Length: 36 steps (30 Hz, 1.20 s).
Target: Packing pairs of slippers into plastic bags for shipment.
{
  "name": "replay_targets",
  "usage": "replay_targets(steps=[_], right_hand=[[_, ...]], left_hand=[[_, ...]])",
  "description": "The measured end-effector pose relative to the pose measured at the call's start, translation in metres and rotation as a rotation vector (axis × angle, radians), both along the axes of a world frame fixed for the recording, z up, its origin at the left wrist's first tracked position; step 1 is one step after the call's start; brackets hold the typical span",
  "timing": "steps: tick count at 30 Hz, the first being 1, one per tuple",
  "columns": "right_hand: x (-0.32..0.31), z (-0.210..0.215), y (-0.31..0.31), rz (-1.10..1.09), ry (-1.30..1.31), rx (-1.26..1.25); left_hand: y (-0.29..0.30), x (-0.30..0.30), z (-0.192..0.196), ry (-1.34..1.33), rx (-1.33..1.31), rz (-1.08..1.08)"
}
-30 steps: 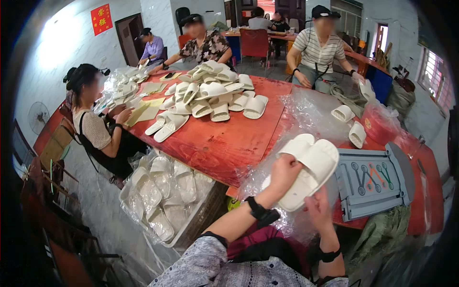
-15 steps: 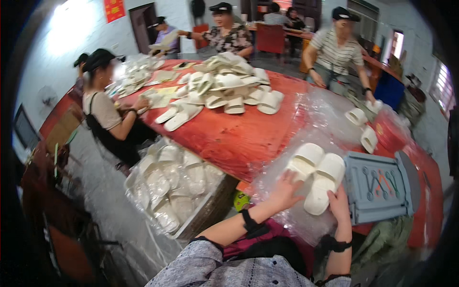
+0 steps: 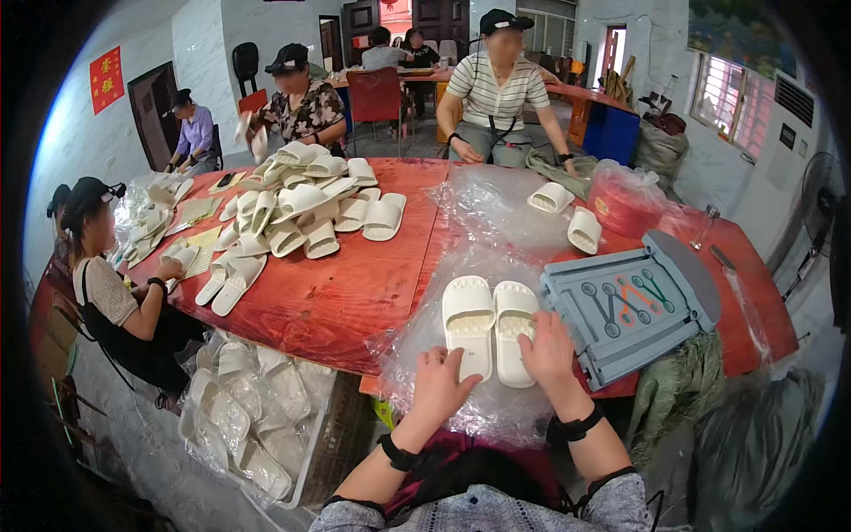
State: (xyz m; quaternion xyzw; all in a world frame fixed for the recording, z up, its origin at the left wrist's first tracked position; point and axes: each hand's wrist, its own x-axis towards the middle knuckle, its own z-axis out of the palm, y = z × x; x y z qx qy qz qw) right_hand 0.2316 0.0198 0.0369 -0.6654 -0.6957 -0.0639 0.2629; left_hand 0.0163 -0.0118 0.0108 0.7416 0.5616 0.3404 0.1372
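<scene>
A pair of cream slippers (image 3: 470,330) lies side by side on a clear plastic bag (image 3: 403,355) at the table's near edge, toes pointing away from me. My left hand (image 3: 441,381) is at the heel end of the left slipper, its thumb by the insole and its fingers along the outer edge. At the right slipper (image 3: 515,359), my right hand (image 3: 548,353) grips the outer side, with the thumb over the insole. The fingertips under the edges are partly hidden.
A grey plastic tray (image 3: 572,284) with several spoon-like shapes stands right of my hands. Slippers form a heap (image 3: 297,199) on the red table (image 3: 377,301). Bagged slippers fill a crate (image 3: 306,470) at lower left. A red bag (image 3: 625,199) sits farther back. Several people work around the table.
The slippers went from slanted to nearly straight in front of me. My left hand, earlier spread beside the left slipper, is now at its heel. The view has turned right.
</scene>
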Motion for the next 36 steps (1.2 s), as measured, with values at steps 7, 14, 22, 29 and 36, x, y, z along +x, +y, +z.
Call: replay_targets(steps=[7,14,22,29,36], right_hand=[[-0.037,-0.006,0.040,0.084,0.035,-0.205],[-0.027,-0.039,0.075,0.051,0.038,-0.152],[-0.001,-0.003,0.011,-0.044,0.626,-0.099],[0.023,0.007,-0.078,0.117,1.191,-0.162],[0.030,-0.001,-0.096,0.161,0.947,-0.072]], left_hand=[[-0.004,-0.009,-0.008,0.008,0.064,-0.100],[0.010,-0.032,-0.002,-0.033,0.060,-0.054],[0.033,-0.049,-0.006,0.141,0.030,0.242],[0.053,-0.050,0.019,-0.042,-0.331,0.178],[0.069,-0.046,0.017,-0.039,-0.269,0.158]])
